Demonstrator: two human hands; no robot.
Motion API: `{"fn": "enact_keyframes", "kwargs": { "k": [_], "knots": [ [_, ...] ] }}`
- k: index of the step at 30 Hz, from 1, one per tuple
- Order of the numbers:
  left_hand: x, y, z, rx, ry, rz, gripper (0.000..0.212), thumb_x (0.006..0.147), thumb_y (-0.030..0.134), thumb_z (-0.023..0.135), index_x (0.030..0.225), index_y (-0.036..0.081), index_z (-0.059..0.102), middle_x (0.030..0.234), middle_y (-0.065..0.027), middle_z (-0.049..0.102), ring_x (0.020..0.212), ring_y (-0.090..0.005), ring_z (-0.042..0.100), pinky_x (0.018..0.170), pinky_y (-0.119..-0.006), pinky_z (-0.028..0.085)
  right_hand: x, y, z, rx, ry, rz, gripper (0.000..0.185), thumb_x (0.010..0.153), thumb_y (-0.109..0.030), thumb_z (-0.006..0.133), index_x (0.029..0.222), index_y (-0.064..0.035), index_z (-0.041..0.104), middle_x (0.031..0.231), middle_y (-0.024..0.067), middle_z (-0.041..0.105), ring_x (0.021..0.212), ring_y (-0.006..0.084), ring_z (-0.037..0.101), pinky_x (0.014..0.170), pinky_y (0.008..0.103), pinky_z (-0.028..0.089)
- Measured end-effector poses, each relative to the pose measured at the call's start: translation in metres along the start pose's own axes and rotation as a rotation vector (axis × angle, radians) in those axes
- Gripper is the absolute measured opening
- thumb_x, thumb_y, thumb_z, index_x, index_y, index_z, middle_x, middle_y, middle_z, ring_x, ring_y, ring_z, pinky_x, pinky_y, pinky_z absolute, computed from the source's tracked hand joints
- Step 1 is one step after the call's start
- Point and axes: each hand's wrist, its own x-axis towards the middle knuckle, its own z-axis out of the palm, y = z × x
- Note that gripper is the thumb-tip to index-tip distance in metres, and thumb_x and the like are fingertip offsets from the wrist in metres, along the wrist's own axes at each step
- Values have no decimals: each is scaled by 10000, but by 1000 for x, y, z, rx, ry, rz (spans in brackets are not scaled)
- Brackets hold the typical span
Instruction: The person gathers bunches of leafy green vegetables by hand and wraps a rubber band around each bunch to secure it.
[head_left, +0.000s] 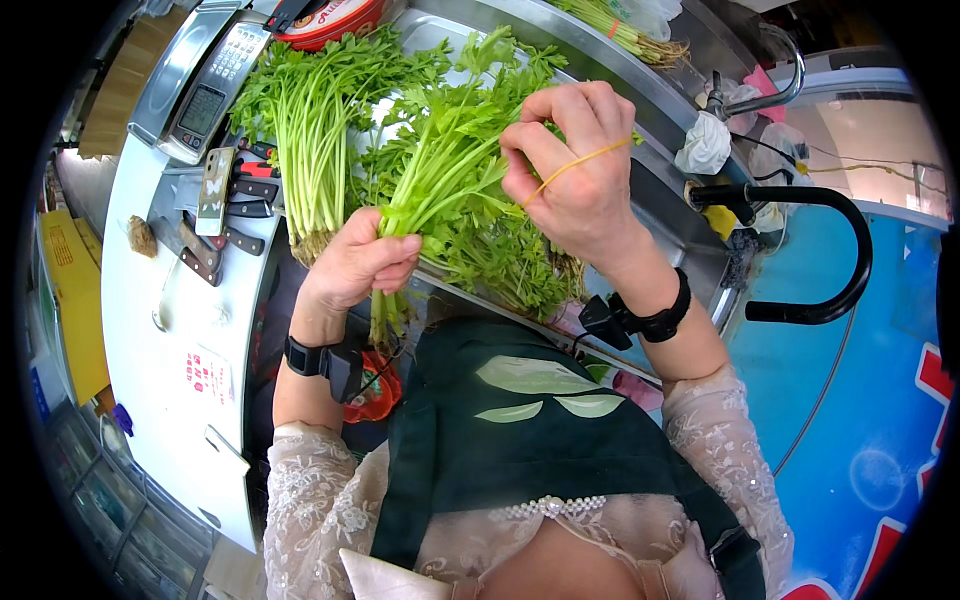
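My left hand (364, 259) grips a bunch of leafy celery (435, 176) low on its stems, roots hanging below the fist. At the right of its stalks is my right hand (581, 176), fingers curled inward; whether they pinch a stalk is hidden. A yellow rubber band (576, 166) stretches across the back of that hand. Left of the held bunch, a thick bundle of celery (309, 169) lies with its roots towards me. More celery (502, 266) lies beneath and behind my hands, over a metal tray (431, 26).
On the white counter (142, 300) at left are several knives (201, 247), a phone (216, 191) and a digital scale (210, 94). A metal sink with a curved faucet (787, 75) stands at right, near a black curved handle (855, 255). A tied green bunch (615, 30) lies beyond.
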Motion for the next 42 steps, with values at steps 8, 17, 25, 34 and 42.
{"fn": "enact_keyframes", "kwargs": {
  "k": [8,17,25,34,42],
  "knots": [
    [-11,-6,-11,-134,-37,105,141,948,169,549,863,59,524,516,48,358,404,-57,298,386,-228,236,-8,16,-21,291,30,428,96,724,-89,702,805,-62,656,877,70,555,878,259,544,798,351,421],
    [-26,-21,-41,-394,-160,270,255,947,306,547,999,56,556,475,97,361,358,-19,316,344,-194,253,-72,16,-7,247,-477,480,209,853,-174,655,1000,-28,686,986,123,648,944,288,571,868,359,432],
    [-17,-21,-52,-652,-495,527,290,941,288,584,761,105,447,473,112,404,340,0,356,337,-156,342,-70,6,9,306,-400,508,278,844,-233,667,1033,-30,681,997,126,659,952,303,568,849,390,430],
    [-24,-16,-60,-774,-547,624,280,946,280,584,767,109,452,483,105,413,346,-5,378,344,-159,365,-59,-14,29,487,-441,464,224,858,-172,673,1025,-23,686,973,110,674,938,251,608,845,339,460],
    [-21,-18,-53,-774,-538,556,287,942,290,591,759,118,453,475,109,409,339,-5,372,347,-163,364,5,-15,54,716,-119,621,225,813,-177,720,990,-38,713,903,99,683,816,185,636,729,294,486]
  ]
}}
